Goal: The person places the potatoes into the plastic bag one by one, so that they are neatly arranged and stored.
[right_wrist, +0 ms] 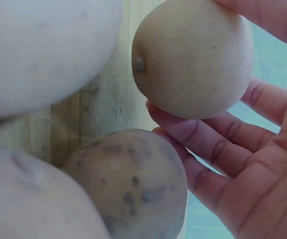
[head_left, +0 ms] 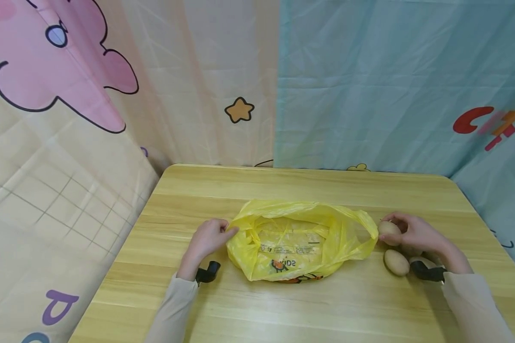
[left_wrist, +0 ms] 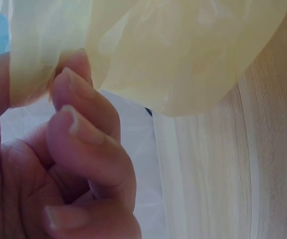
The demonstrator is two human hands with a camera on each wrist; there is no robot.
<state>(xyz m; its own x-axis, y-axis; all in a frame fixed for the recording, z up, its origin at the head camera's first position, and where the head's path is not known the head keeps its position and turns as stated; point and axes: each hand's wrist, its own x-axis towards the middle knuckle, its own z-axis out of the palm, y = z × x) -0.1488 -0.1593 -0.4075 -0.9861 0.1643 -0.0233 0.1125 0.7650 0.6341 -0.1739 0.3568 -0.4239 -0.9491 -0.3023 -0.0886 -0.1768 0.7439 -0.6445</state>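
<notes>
A yellow plastic bag [head_left: 289, 267] lies on the table with its mouth spread wide, and printing shows on its inside. My left hand [head_left: 207, 239] pinches the bag's left rim between thumb and fingers; the left wrist view shows the thin film [left_wrist: 168, 64] between them. To the right of the bag, my right hand [head_left: 422, 234] holds a pale brown potato [right_wrist: 193, 59] between thumb and fingertips, close to the bag's right edge. Below that hand lie more potatoes [head_left: 396, 263], partly hidden by the hand and wrist. One of them, a potato with dark spots [right_wrist: 133, 184], sits right by the fingertips.
The light wooden table [head_left: 309, 314] has its far edge against a patterned curtain [head_left: 360, 85]. A second curtain [head_left: 68, 190] hangs along the left side. Black wrist cameras [head_left: 208, 272] are worn on both wrists.
</notes>
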